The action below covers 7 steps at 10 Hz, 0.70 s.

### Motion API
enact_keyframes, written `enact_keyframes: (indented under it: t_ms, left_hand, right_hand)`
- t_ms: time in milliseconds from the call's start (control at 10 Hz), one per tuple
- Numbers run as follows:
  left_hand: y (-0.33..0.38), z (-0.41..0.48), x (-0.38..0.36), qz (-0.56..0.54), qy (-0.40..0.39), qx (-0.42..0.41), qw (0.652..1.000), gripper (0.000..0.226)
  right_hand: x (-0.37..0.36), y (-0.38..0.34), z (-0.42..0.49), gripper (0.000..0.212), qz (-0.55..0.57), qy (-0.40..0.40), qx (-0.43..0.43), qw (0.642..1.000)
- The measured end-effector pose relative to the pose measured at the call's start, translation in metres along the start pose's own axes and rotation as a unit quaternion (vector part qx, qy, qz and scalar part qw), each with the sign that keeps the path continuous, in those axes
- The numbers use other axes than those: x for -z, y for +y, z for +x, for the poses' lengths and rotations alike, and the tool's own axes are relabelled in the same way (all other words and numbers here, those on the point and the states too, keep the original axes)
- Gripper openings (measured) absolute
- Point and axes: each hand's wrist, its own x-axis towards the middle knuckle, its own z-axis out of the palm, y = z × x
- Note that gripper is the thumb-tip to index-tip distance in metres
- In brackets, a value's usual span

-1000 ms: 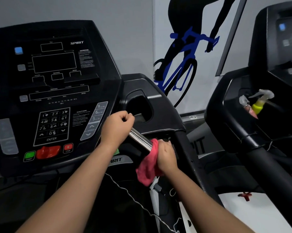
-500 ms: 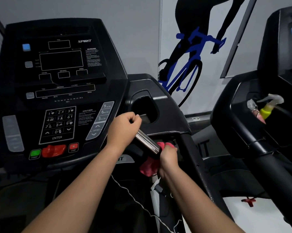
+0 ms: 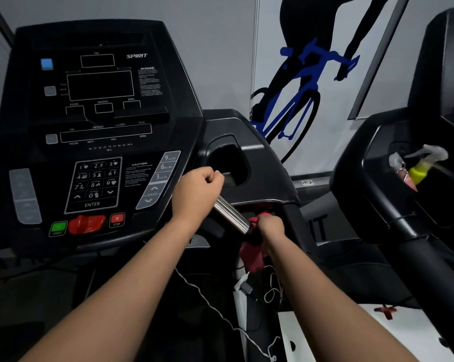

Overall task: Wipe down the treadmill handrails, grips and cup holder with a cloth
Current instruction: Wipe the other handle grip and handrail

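2 hands are on 1 metal grip (image 3: 231, 215) beside the console (image 3: 98, 131). At the upper end, the left hand (image 3: 197, 194) is curled tight around the bar, steadying it. At the lower end, the right hand (image 3: 269, 227) is clenched on the pink cloth (image 3: 252, 257), which is bunched against the grip's black end with its tail hanging below. The grip-wiping step is judged to be in hand; a twist or slide of the cloth along the bright metal is called for next. Just above, the cup holder (image 3: 227, 163) looks empty and is judged unwiped. Far right, a spray bottle (image 3: 421, 168) is seen standing in the neighbouring treadmill's holder (image 3: 372, 163).
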Motion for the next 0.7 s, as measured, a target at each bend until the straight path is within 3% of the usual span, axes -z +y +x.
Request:
enact_keyframes:
  t_ms: [100, 200, 400, 500, 600, 700]
  left_hand:
    - [0.001, -0.001, 0.001, 0.005, -0.001, -0.003, 1.000, 0.039]
    - [0.001, -0.002, 0.002, 0.013, -0.005, -0.012, 1.000, 0.039]
    - [0.002, 0.000, 0.001, 0.021, 0.005, -0.003, 1.000, 0.038]
    - [0.001, -0.001, 0.005, 0.008, -0.019, -0.012, 1.000, 0.039]
    - [0.000, -0.001, 0.007, -0.001, -0.035, -0.014, 0.999, 0.039]
    - [0.001, -0.002, 0.006, -0.007, -0.030, -0.010, 0.999, 0.040]
  right_hand:
    - [-0.001, 0.006, -0.005, 0.026, 0.078, 0.032, -0.005, 0.996]
    - [-0.006, 0.010, -0.009, 0.027, 0.137, -0.001, -0.047, 0.989]
    - [-0.031, 0.030, -0.015, 0.020, 0.253, 0.000, -0.040, 0.967]
    - [-0.032, 0.021, -0.007, 0.023, 0.236, -0.022, -0.057, 0.970]
    - [-0.021, 0.010, -0.006, 0.035, 0.217, 0.002, -0.114, 0.969]
    - [-0.006, 0.013, 0.005, 0.039, 0.195, 0.040, -0.095, 0.975]
